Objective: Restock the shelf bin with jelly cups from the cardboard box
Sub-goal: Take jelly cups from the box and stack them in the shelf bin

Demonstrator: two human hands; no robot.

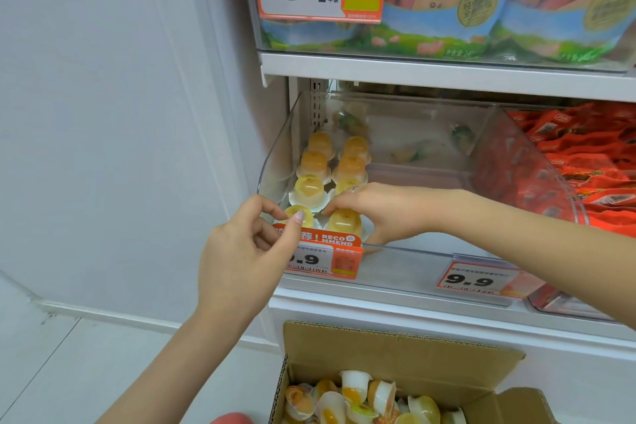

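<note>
The left hand (241,262) pinches the front-left jelly cup (298,215) in the clear shelf bin (430,251). The right hand (375,208) fingers curl round the next cup (344,221). Set both flat, snug in their rows. More wait in the cardboard box (395,351) below.

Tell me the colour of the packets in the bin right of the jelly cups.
Red packets, with some orange and dark print; the head view shows them.
</note>
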